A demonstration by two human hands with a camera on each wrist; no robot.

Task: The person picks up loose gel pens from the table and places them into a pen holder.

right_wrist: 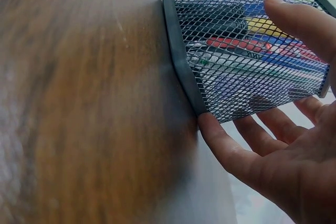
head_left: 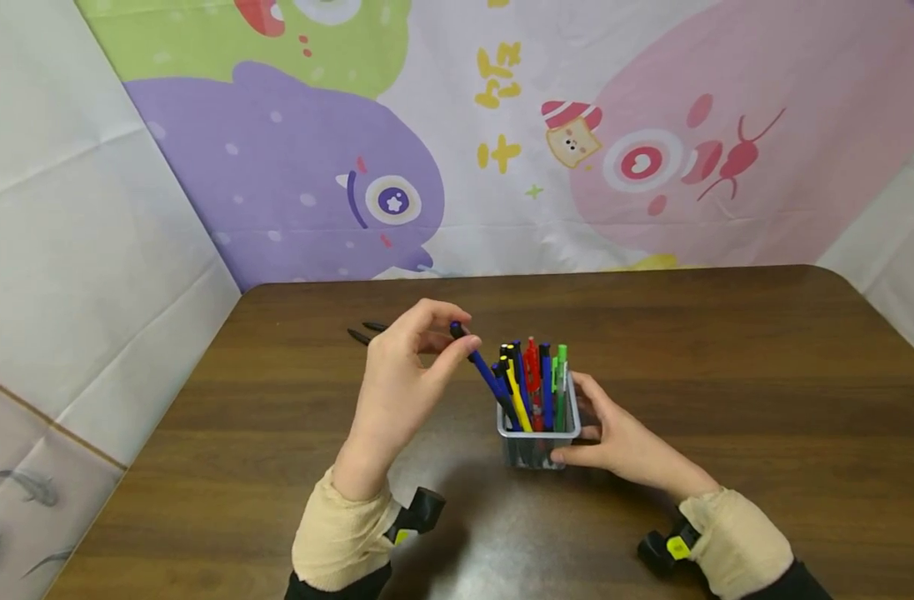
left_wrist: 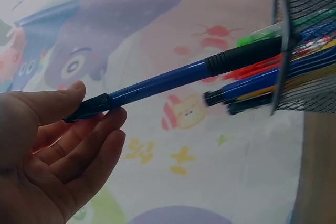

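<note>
My left hand pinches a blue pen by its black clip end between thumb and fingers. The pen slants down, its black grip end just inside the rim of the mesh pen holder. Blue, yellow, red and green pens stand in the holder, tops above the rim. My right hand grips the holder's right side, thumb along the near wall and fingers around the other side. In the right wrist view a fingertip touches the dark base edge.
Two black pens lie on the brown wooden table, behind the left hand and partly hidden by it. A cloth with cartoon figures hangs along the table's back edge. Each wrist wears a small black camera.
</note>
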